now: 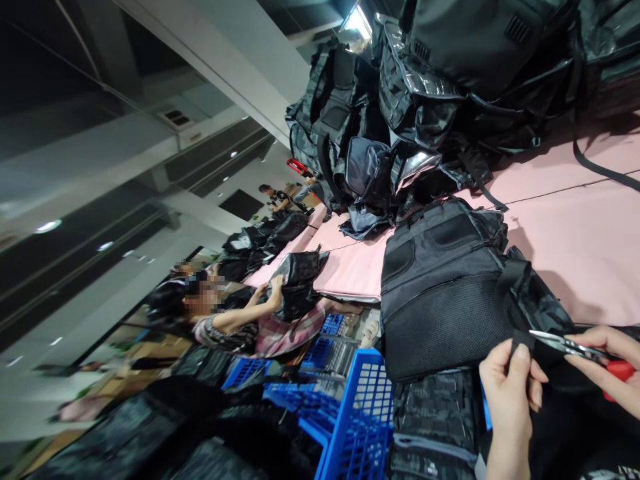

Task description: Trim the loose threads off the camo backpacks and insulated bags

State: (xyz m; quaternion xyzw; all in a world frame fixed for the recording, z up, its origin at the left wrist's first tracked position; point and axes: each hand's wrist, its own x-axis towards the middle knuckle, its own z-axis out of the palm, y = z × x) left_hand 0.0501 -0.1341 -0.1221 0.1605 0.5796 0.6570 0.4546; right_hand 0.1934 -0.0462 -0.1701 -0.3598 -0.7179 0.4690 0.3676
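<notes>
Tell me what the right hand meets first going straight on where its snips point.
Probably the black strap end pinched in the left hand, just ahead of the snips the right hand holds; exact depth is unclear.

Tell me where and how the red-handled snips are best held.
Probably by the red handle, coming from the picture's right, the side where the right grip holds the snips. Their pointed metal end faces left, toward the black strap pinched by the left grip, so holding the handle should keep clear of the tip.
</notes>
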